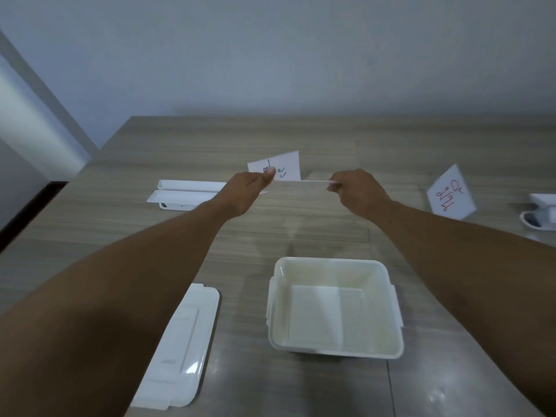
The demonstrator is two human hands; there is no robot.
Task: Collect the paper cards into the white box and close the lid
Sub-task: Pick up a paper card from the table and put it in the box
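Both my hands hold one white paper card (301, 182) level above the table, seen edge-on as a thin line. My left hand (249, 191) pinches its left end and my right hand (353, 191) pinches its right end. Just behind it a second card (285, 167) with dark writing stands upright. A third card (451, 195) with red writing stands at the right. The open white box (334, 350) sits near me, with what looks like flat white paper on its floor. Its lid (177, 347) lies flat to the left of the box.
A long white card holder (186, 191) lies at the back left, partly behind my left wrist. Another white holder (541, 212) sits at the right edge of view. The wooden table (120, 236) ends at a grey wall behind and drops off at the left.
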